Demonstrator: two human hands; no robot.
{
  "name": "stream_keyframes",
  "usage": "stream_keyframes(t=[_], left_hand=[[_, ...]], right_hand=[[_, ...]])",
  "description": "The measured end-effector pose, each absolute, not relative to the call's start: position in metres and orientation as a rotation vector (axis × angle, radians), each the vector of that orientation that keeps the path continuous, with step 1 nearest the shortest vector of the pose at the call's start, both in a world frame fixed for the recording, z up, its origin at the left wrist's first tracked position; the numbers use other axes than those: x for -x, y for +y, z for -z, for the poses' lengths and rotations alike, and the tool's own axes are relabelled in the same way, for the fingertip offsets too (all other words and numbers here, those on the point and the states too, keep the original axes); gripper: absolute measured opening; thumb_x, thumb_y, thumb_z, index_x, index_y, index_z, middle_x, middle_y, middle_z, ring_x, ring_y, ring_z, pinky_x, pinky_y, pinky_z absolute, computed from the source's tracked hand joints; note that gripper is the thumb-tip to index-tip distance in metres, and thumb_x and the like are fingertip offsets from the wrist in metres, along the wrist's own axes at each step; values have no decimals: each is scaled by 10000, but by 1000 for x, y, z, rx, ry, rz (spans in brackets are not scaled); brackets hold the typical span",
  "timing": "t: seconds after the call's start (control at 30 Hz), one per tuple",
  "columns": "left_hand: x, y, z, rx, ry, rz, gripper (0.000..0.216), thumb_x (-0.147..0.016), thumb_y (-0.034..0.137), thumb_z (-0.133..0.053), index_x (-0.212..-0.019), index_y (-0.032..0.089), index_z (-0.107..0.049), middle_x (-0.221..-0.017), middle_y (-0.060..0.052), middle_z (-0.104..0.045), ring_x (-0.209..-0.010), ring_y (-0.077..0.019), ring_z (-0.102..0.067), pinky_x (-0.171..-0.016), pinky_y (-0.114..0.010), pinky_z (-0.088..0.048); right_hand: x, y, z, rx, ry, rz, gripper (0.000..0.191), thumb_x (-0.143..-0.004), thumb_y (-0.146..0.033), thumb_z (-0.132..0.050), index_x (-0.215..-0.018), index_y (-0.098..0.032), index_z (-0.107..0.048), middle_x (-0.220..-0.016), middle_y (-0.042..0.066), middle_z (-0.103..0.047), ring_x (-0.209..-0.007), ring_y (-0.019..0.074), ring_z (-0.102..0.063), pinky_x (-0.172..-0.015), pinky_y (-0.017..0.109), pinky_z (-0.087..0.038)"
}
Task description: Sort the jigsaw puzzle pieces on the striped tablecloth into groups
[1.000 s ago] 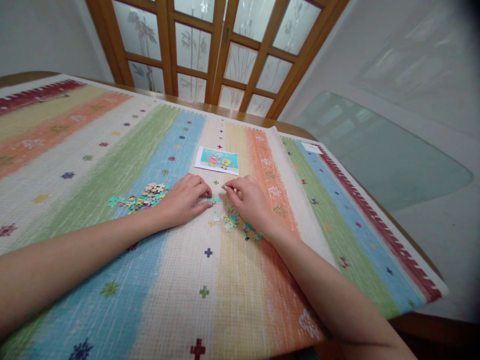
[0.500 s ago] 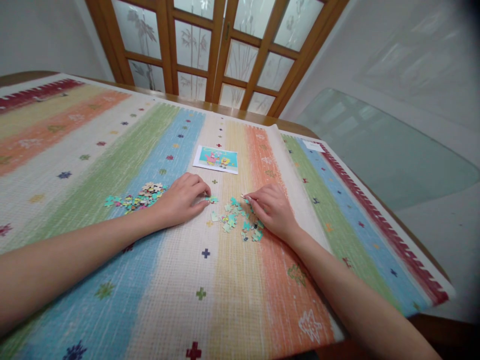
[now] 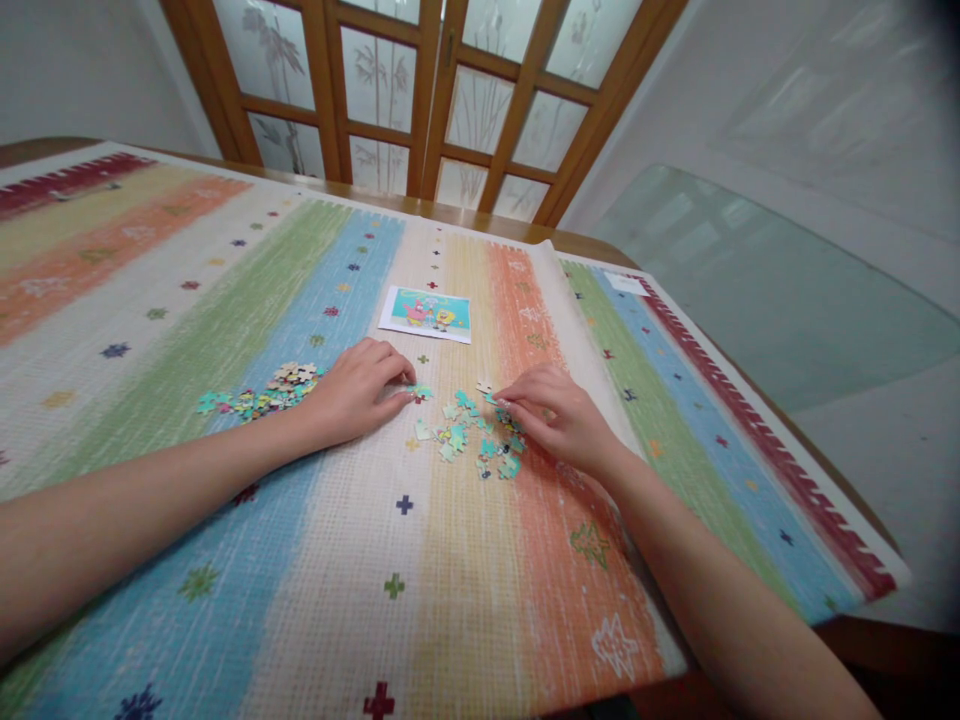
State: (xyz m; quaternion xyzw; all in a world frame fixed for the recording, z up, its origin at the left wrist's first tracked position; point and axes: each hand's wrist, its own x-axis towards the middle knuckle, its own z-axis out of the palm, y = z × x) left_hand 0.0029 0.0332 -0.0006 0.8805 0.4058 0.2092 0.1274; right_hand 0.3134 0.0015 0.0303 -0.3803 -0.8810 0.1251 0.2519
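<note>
My left hand (image 3: 365, 390) rests on the cloth, fingers curled, thumb and fingertips pinching a small teal jigsaw piece (image 3: 423, 393). Opposite it, my right hand (image 3: 559, 415) has thumb and forefinger brought together at the edge of a teal jigsaw piece (image 3: 490, 398). Just beyond those fingertips lies a pale jigsaw piece (image 3: 484, 386). Between the hands is a loose spread of mostly teal pieces (image 3: 454, 438), and the right fingers partly cover its far right side. Beside my left wrist sits a mixed heap of jigsaw pieces (image 3: 289, 382), partly hidden by the forearm.
A picture card (image 3: 427, 314) with cartoon figures lies flat beyond the hands. A striped tablecloth (image 3: 360, 600) covers the table. Toward the far right edge is a small white paper (image 3: 626, 284). Wooden glazed doors (image 3: 431, 100) stand behind the table.
My right hand has shifted slightly right, and the pale piece at its fingertips now lies apart from them. My left hand stays at its teal piece. The view has moved slightly.
</note>
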Motion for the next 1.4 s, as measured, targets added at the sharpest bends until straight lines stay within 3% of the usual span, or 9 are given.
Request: stream_keyframes(t=[0.2, 0.47, 0.7, 1.27, 1.4], left_hand=[[-3, 35, 2, -2583, 1188, -572, 207, -953, 369, -568, -1037, 194, -640, -1073, -84, -620, -1062, -265, -533, -950, -416, -414], [-2, 33, 2, -2584, 1173, -581, 199, -957, 369, -558, -1039, 203, -633, -1071, -81, -616, -1068, -268, -525, -949, -421, -411], [-2, 31, 2, -2580, 1158, -606, 202, -960, 370, -545, -1039, 205, -630, -1072, -84, -616, -1076, -273, -526, -949, -427, -416], [-2, 31, 2, -2585, 1164, -606, 184, -958, 358, -551, -1033, 209, -628, -1070, -78, -618, -1079, -267, -526, -952, -418, -417], [-3, 29, 2, -2610, 1172, -625, 278, -977, 374, -549, -1180, 196, -615, -1143, -104, -621, -1118, -281, -524, -984, -437, -420]], right_hand=[[-296, -14, -31, 883, -2671, -408, 289, -1007, -343, -577, -1255, -236, -680, -1054, 80, -680, -1017, 224, -572, -895, 384, -465], [-294, -15, -31, 977, -2711, -371, 344, -1000, -389, -588, -1307, -250, -658, -1071, 92, -654, -1015, 240, -553, -899, 403, -464], [-292, -15, -24, 992, -2708, -363, 317, -992, -415, -597, -1250, -258, -691, -1084, 97, -639, -1033, 247, -548, -911, 409, -470], [-284, -17, -25, 1113, -2544, -566, 98, -914, -252, -713, -992, -214, -670, -1026, 76, -643, -1040, 236, -564, -919, 385, -470], [-285, -17, -25, 1132, -2543, -573, 107, -906, -257, -726, -981, -211, -665, -1026, 75, -639, -1038, 236, -563, -911, 376, -467]])
